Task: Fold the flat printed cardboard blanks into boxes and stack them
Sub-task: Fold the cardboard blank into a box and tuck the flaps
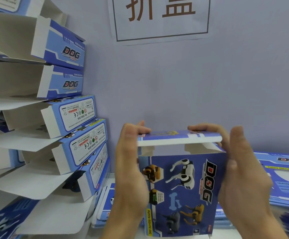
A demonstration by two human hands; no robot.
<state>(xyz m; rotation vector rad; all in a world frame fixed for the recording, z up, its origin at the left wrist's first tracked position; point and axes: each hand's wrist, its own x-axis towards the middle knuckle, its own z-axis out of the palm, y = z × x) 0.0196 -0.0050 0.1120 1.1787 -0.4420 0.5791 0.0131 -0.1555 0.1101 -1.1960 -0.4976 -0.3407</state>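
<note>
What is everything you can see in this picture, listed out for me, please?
box in hand: one, blue with printed dogs, centre, top flap part-folded over its open end
stacked folded boxes: at least five, blue and white, left, leaning with open ends
flat blanks: a pile, count unclear, blue, right on the white surface
more blanks: a pile, blue and white, behind the left hand
wall sign: one, white paper with brown characters, top centre
left hand: one, grips the box's left side, fingers on the flap
right hand: one, grips the right side
</note>
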